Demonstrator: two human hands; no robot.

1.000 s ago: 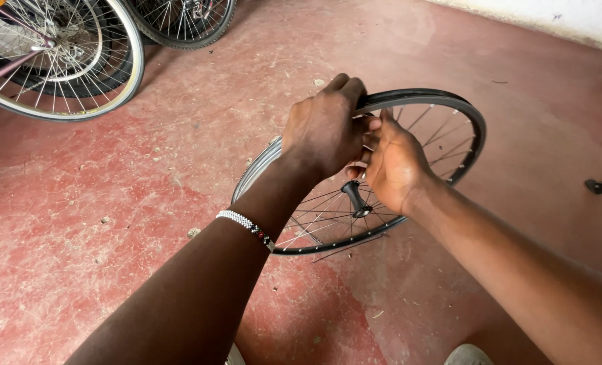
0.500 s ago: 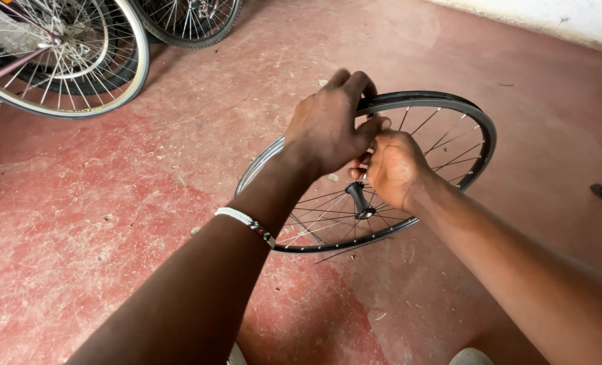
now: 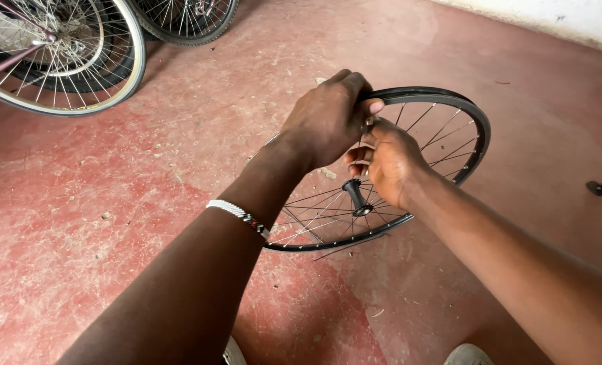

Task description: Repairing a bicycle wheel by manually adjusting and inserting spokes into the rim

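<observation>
A black bicycle wheel rim with thin spokes and a black hub stands tilted on the red floor in front of me. My left hand grips the top of the rim, fingers curled over it. My right hand is closed just below, pinching something small at a spoke near the rim; what it pinches is hidden by the fingers. A white beaded bracelet is on my left wrist.
Two bicycle wheels with tyres stand at the upper left, one with a maroon frame tube. A dark object lies at the right edge. A pale wall base runs along the top right. Shoe tips show below.
The view has shifted slightly; both hands stay on the rim's top. The right hand's fingers have worked a little at the spoke, and the wheel sits nearly as before.
</observation>
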